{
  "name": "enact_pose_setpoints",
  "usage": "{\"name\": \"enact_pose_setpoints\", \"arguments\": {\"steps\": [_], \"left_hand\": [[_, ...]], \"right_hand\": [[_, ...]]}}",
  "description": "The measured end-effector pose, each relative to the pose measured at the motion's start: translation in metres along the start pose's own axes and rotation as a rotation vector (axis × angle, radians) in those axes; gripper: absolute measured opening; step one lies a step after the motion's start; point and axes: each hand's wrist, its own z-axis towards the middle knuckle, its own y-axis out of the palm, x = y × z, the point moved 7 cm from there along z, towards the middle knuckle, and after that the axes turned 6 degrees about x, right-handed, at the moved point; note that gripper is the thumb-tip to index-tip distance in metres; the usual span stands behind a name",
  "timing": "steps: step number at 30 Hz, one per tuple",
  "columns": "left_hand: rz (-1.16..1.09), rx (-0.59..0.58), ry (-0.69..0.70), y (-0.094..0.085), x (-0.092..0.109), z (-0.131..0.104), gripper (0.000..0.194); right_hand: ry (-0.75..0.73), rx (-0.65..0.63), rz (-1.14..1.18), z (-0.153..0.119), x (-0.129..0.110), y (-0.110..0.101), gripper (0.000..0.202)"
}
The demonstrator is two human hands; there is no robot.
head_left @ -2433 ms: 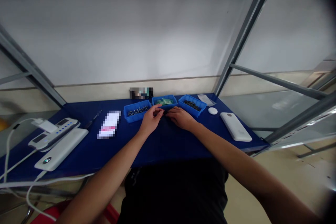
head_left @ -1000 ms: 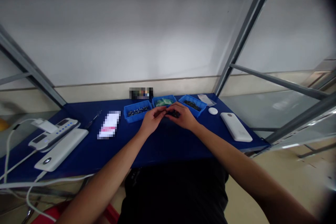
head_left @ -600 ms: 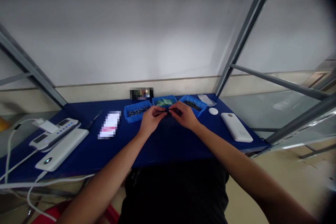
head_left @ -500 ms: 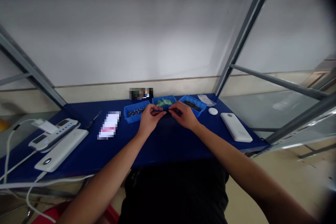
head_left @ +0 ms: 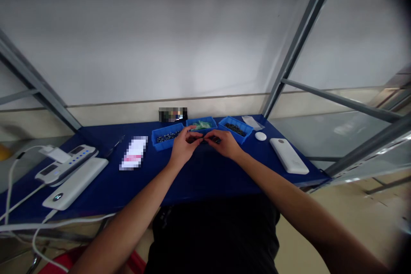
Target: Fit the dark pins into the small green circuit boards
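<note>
My left hand (head_left: 185, 146) and my right hand (head_left: 224, 143) meet fingertip to fingertip over the blue table (head_left: 205, 180). Both are pinched closed around something small and dark that I cannot make out. Just behind my left hand is a blue bin (head_left: 154, 140) with small metal parts. A middle blue bin (head_left: 201, 120) with green and clear pieces stands behind the fingertips. Beyond my right hand, another blue bin (head_left: 248, 131) holds dark screw-like parts.
At the left lie a phone (head_left: 134, 153), a power strip (head_left: 67, 165) and a white power bank (head_left: 75, 184) with cables. On the right are a clear bag (head_left: 253, 122), a round white object (head_left: 260, 136) and another power bank (head_left: 289, 156). Metal posts flank the table.
My right hand has moved slightly down and left, and its fingertips are closer to those of my left hand. The bins have stayed in place.
</note>
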Motion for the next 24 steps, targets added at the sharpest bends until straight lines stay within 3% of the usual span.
{"name": "enact_pose_setpoints", "arguments": {"steps": [10,20,24], "left_hand": [[-0.032,-0.008,0.063,0.004,0.007,-0.002,0.066],[0.161,0.015,0.038,-0.002,0.004,-0.002,0.039],[0.337,-0.073,0.080,0.006,0.005,-0.006,0.026]], "right_hand": [[0.213,0.034,0.165,-0.001,0.019,0.005,0.015],[0.390,0.181,0.368,0.002,0.033,-0.007,0.040],[0.409,0.192,0.450,0.001,0.035,-0.005,0.040]]}}
